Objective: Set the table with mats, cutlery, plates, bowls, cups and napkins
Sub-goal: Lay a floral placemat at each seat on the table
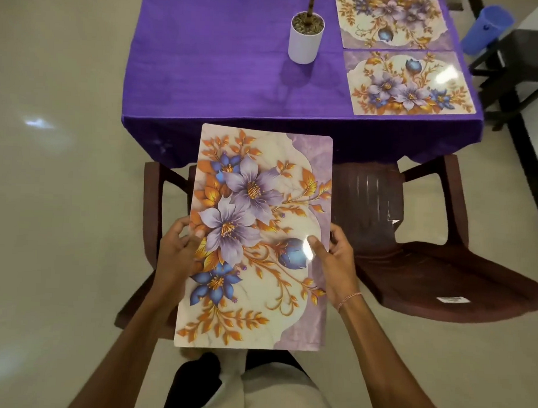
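Observation:
I hold a floral mat [258, 209] in the air in front of me, below the near edge of the table, long side pointing away. My left hand [177, 249] grips its left edge with the thumb on top. My right hand [336, 261] grips its right edge, thumb lying on the blue bud print. Two more floral mats lie on the right side of the purple tablecloth [220, 68]: a far mat [393, 22] and a near mat [409, 83], side by side and almost touching.
A white pot [305, 37] with a thin stem stands near the table's middle. Two dark brown plastic chairs sit at the near side, one under the held mat [152, 199], one to the right [412, 254]. A blue bin [486, 28] stands beyond the table's right edge.

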`<state>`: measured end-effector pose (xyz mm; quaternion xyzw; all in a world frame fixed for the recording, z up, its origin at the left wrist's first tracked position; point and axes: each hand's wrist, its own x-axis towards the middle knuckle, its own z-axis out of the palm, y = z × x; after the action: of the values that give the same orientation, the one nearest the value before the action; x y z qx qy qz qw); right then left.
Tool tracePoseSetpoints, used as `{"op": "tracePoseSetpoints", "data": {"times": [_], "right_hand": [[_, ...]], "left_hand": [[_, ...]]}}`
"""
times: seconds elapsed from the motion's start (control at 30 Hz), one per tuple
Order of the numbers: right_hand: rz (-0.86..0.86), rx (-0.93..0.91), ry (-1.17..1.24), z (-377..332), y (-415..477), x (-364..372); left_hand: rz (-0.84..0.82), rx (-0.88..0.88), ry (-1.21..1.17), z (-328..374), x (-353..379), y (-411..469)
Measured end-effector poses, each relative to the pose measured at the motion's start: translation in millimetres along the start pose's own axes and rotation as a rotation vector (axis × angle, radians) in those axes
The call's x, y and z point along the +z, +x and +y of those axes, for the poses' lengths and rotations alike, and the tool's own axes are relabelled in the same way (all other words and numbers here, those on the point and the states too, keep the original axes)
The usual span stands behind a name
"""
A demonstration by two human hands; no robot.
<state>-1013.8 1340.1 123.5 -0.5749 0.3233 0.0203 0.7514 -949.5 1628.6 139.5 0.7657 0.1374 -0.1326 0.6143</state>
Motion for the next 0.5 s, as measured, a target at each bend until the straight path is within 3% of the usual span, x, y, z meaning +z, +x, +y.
{"op": "tracePoseSetpoints", "data": {"times": [0.23, 0.5], "right_hand": [[0.200, -0.050, 0.039, 32, -19, 97], [0.358, -0.112, 0.065, 68, -67, 260]], "left_hand": [[-0.138, -0.008, -0.005, -12, -80, 72], [-0.252, 0.048, -0.001, -9, -226, 133]]}}
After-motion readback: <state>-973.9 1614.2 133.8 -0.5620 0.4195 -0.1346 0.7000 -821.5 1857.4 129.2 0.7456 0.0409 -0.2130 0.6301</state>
